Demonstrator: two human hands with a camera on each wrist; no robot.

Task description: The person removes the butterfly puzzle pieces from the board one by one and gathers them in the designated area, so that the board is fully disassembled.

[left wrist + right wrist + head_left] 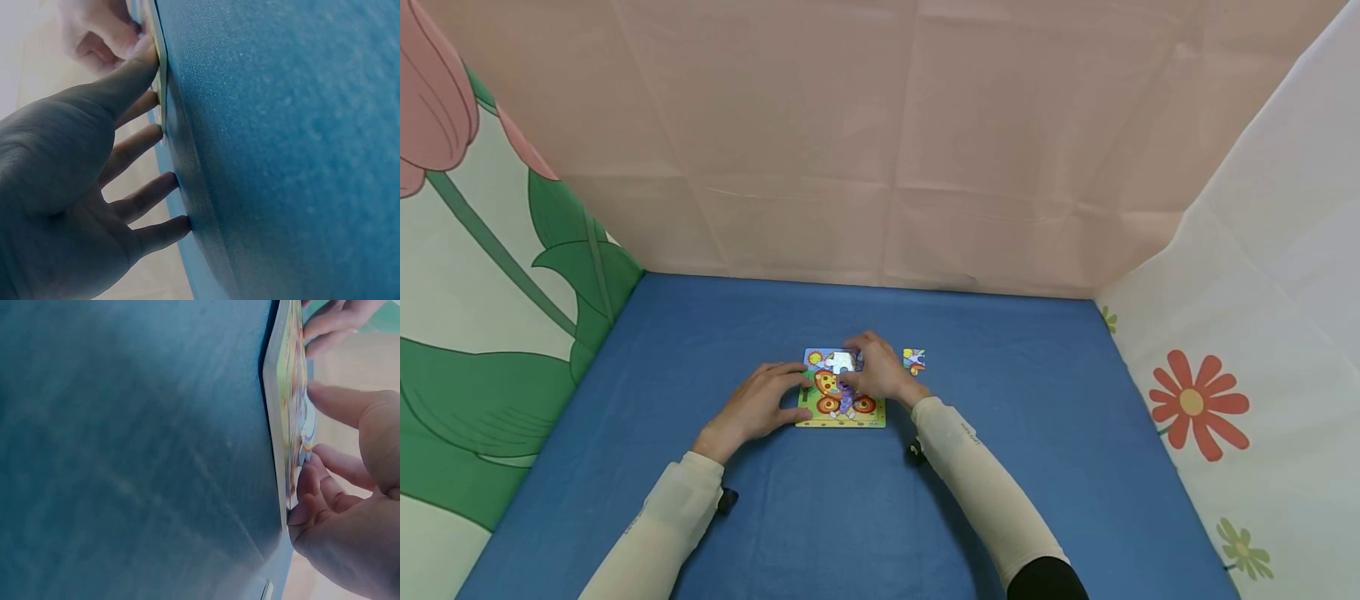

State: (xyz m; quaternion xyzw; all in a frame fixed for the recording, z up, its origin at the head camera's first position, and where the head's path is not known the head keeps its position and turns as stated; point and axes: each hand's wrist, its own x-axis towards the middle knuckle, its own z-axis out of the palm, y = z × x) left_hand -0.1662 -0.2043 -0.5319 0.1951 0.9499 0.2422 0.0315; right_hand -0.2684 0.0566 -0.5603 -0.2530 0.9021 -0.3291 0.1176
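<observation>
One blue tabletop (1000, 467). Left hand (765, 402): fingers extended against puzzle (838, 404), probably bracing it; right hand (880, 369) pinches a piece (840, 362) over it. Puzzle sits central, toward tabletop's far edge. Spare piece (914, 360) just right, presumably within easy reach.

Colourful picture puzzle (841, 400), lying flat; loose piece (913, 359), just beside it

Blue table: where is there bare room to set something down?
Free: blue table between loose puzzle piece and flowered right wall; also between puzzle board and beige backdrop. Crowded: the board, left hand at its left edge, right hand over its upper right.
</observation>
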